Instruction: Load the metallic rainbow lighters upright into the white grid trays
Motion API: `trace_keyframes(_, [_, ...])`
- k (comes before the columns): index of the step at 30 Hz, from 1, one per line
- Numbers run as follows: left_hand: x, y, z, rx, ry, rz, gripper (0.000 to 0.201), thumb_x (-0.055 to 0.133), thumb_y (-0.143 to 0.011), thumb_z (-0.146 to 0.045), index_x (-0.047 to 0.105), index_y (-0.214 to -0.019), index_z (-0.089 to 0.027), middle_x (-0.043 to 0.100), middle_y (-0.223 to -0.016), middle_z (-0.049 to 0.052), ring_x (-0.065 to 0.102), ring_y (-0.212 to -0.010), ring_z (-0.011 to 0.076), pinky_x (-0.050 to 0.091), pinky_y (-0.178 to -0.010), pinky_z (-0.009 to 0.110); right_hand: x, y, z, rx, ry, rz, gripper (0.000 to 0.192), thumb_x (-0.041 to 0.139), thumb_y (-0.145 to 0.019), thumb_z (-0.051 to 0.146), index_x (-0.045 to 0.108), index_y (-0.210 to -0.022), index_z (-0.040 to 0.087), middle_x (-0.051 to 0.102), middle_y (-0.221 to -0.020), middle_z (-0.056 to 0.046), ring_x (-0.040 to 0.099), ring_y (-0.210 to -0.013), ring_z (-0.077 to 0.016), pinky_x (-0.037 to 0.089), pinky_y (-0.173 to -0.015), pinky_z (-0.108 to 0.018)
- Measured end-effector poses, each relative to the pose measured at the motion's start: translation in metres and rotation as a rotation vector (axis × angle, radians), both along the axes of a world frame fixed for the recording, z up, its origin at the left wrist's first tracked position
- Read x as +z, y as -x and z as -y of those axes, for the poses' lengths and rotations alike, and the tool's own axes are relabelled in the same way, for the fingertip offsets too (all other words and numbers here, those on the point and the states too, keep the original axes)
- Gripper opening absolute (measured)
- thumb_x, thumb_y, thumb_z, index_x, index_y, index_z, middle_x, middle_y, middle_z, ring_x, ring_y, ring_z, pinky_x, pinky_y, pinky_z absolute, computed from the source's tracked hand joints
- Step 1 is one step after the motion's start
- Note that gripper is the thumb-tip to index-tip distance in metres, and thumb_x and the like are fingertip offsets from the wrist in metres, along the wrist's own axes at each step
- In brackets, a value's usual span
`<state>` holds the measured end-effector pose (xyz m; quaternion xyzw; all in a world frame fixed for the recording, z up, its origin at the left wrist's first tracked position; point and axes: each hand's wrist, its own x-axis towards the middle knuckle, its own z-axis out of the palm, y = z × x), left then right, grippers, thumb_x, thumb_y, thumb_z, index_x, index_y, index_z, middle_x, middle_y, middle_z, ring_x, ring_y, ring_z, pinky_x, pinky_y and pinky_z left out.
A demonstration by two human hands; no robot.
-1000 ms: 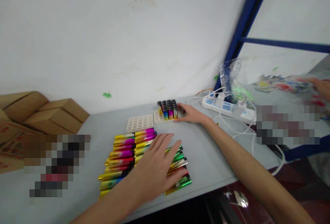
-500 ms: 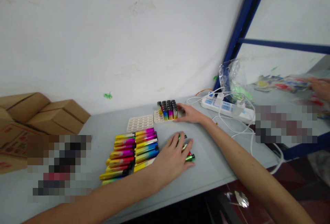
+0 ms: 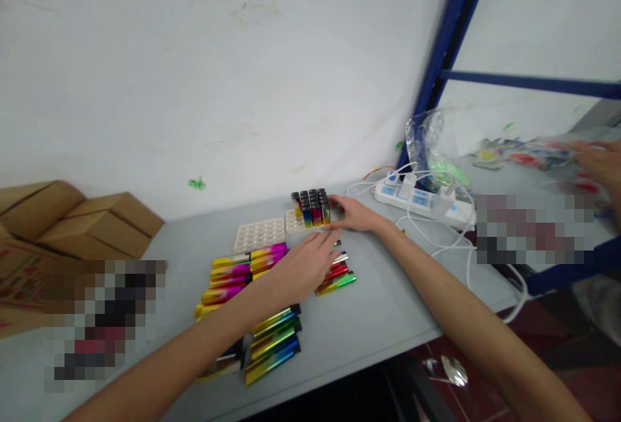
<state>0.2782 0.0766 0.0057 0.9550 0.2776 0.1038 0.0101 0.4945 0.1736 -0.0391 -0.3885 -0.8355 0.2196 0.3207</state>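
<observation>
Left hand (image 3: 310, 265) is nearer the loose lighters (image 3: 336, 284): at/under its fingertips, right side, long axes near-left to far-right. Fingers fairly straight; can't tell if holding any. Right hand (image 3: 358, 215) cups wide at right of upright lighters (image 3: 315, 212) in far tray (image 3: 292, 222); grip unclear.

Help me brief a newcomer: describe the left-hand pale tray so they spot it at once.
On the grey table, look toward the wall. Just beyond the lying lighters, the left tray sits beside the right tray. Its rows of hollows show, while the right tray bears upright lighters.
</observation>
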Motion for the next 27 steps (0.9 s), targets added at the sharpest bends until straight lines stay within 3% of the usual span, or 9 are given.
trace_keyframes(7, [-0.003, 0.002, -0.031, 0.056, 0.113, -0.029, 0.031, 0.043, -0.1, -0.024, 0.069, -0.113, -0.014, 0.068, -0.112, 0.012, 0.063, -0.108, 0.0241, 0.047, -0.099, 0.037, -0.002, 0.0, -0.001, 0.008, -0.001, -0.006, 0.077, 0.082, -0.073, 0.04, 0.051, -0.138, 0.013, 0.065, -0.127, -0.016, 0.065, -0.109, -0.0274, 0.051, -0.096, -0.042])
trace_keyframes(13, [-0.009, 0.002, -0.039, 0.105, 0.216, 0.083, 0.024, 0.056, -0.092, -0.02, 0.07, -0.111, -0.014, 0.064, -0.106, 0.011, 0.062, -0.102, 0.0241, 0.049, -0.095, 0.037, 0.0, 0.001, 0.0, 0.007, 0.018, -0.021, 0.077, 0.083, -0.072, 0.037, 0.051, -0.138, 0.014, 0.066, -0.127, -0.015, 0.065, -0.108, -0.0265, 0.051, -0.095, -0.041])
trace_keyframes(18, [0.005, 0.007, -0.033, 0.211, 0.321, 0.371, 0.017, 0.06, -0.09, -0.022, 0.063, -0.106, -0.017, 0.064, -0.104, 0.009, 0.062, -0.096, 0.0216, 0.049, -0.09, 0.037, 0.002, 0.001, 0.001, 0.006, 0.014, -0.015, 0.075, 0.083, -0.071, 0.033, 0.051, -0.137, 0.014, 0.066, -0.127, -0.015, 0.065, -0.108, -0.0266, 0.051, -0.094, -0.041])
trace_keyframes(22, [0.021, 0.019, -0.017, 0.201, 0.625, 0.664, 0.022, 0.048, -0.098, -0.033, 0.043, -0.117, -0.023, 0.065, -0.088, 0.002, 0.063, -0.083, 0.0164, 0.05, -0.079, 0.032, 0.003, 0.001, 0.003, -0.017, 0.027, -0.005, 0.078, 0.083, -0.071, 0.039, 0.051, -0.138, 0.014, 0.066, -0.126, -0.014, 0.065, -0.104, -0.0266, 0.052, -0.092, -0.042])
trace_keyframes(25, [0.025, 0.027, -0.008, 0.202, 0.815, 0.872, 0.027, 0.047, -0.098, -0.038, 0.037, -0.12, -0.026, 0.053, -0.074, -0.006, 0.053, -0.061, 0.0109, 0.047, -0.062, 0.025, 0.005, 0.002, 0.005, -0.042, 0.047, 0.012, 0.08, 0.083, -0.07, 0.042, 0.052, -0.138, 0.014, 0.066, -0.126, -0.015, 0.065, -0.103, -0.0269, 0.053, -0.091, -0.042])
trace_keyframes(27, [0.025, 0.032, -0.005, 0.297, 0.811, 0.959, 0.027, 0.052, -0.095, -0.042, 0.044, -0.115, -0.025, 0.045, -0.069, -0.008, 0.042, -0.052, 0.0087, 0.038, -0.05, 0.021, 0.006, 0.002, 0.006, -0.055, 0.056, 0.021, 0.079, 0.083, -0.07, 0.043, 0.052, -0.138, 0.015, 0.066, -0.125, -0.015, 0.065, -0.102, -0.0274, 0.053, -0.091, -0.043])
